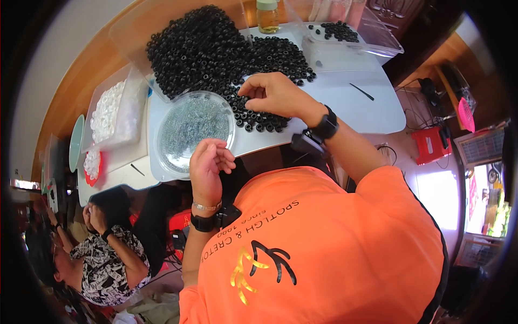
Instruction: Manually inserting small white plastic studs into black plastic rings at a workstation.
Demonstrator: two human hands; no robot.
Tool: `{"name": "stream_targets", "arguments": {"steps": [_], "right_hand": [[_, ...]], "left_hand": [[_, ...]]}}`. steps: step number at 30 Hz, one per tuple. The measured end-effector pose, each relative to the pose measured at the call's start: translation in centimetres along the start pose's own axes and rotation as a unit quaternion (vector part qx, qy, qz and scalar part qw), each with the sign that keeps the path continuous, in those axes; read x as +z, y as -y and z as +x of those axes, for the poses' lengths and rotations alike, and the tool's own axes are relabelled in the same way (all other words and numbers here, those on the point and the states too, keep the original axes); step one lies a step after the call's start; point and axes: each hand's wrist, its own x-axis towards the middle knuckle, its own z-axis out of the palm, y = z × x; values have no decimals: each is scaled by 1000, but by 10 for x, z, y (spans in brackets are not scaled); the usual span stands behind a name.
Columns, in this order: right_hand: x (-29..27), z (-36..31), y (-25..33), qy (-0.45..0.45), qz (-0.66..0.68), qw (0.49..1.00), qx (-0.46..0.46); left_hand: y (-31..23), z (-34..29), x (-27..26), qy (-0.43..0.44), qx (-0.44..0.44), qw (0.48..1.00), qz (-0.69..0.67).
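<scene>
My right hand [275, 96] hovers over a spread of small black ring-shaped pieces [199, 48], its thumb and forefinger bent with a gap between them; I see nothing in them. Close to my body, my left hand [209, 164] is raised at the near right edge of a round clear dish [162, 154]. Its fingers are curled inward, and whatever they hold, if anything, is hidden. Tiny glassy grey-blue grains [194, 121] fill the dish. The black pieces heap up at the far side and thin out toward the table's near edge.
A clear bin of white pieces [108, 110] stands left, near a red dish [93, 168]. Farther right are a lidded jar [267, 17], a clear tray [345, 54] with black pieces and a thin black stick [362, 92]. Another person [110, 259] sits at lower left.
</scene>
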Motion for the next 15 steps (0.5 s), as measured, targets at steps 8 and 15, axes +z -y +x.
{"name": "stream_targets", "arguments": {"steps": [8, 15], "right_hand": [[40, -25, 40, 23, -58, 991, -114], [52, -29, 47, -28, -120, 981, -147]], "left_hand": [[4, 15, 16, 58, -15, 997, -48], [7, 18, 13, 55, 18, 994, -91]]}}
